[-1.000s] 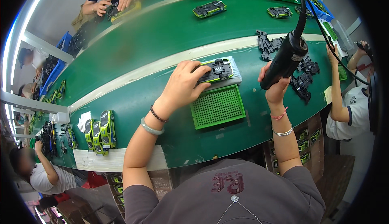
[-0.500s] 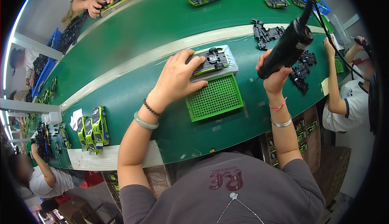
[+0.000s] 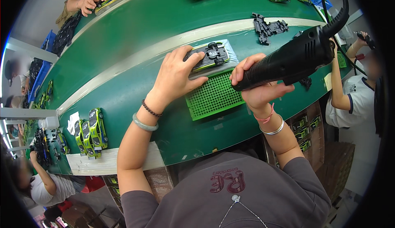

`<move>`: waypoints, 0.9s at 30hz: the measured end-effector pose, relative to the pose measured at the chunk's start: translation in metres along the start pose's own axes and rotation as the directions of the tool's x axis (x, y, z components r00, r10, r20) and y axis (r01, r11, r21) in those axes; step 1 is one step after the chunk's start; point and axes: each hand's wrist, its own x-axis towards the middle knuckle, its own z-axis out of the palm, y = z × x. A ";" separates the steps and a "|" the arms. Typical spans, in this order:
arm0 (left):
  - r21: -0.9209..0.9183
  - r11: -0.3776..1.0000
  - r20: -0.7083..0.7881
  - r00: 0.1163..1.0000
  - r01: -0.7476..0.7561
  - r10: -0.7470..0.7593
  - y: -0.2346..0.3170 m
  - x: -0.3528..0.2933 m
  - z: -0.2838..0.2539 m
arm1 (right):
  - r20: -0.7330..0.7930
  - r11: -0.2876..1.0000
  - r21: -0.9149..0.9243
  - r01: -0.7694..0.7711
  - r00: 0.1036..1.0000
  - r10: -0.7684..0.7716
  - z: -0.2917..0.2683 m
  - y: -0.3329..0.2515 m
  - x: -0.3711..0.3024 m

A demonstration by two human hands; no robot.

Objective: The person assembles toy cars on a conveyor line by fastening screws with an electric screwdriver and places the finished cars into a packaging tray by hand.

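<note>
Head view: left hand (image 3: 175, 77) pressed flat on an upturned green toy car (image 3: 207, 57) sitting in a grey holder at 12 o'clock. Right hand (image 3: 257, 90) clamped around a black electric screwdriver (image 3: 288, 61) at 2 o'clock. Green perforated tray (image 3: 214, 96) just below the car on the green counter (image 3: 135, 26). Finished cars (image 3: 90, 131) at 9 o'clock.
</note>
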 end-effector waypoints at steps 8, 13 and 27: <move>0.004 1.000 -0.005 1.000 -0.008 0.008 0.000 -0.001 -0.002 | 0.009 0.984 -0.151 -0.089 0.996 0.091 -0.001 0.002 -0.001; 0.009 1.000 -0.002 1.000 -0.006 0.006 -0.001 -0.002 0.000 | 0.002 0.983 -0.162 -0.085 0.996 0.087 0.000 0.003 -0.002; 0.011 1.000 0.010 1.000 -0.010 0.010 -0.001 -0.001 -0.003 | -0.049 0.947 -0.310 -0.089 0.996 0.077 0.013 0.007 -0.005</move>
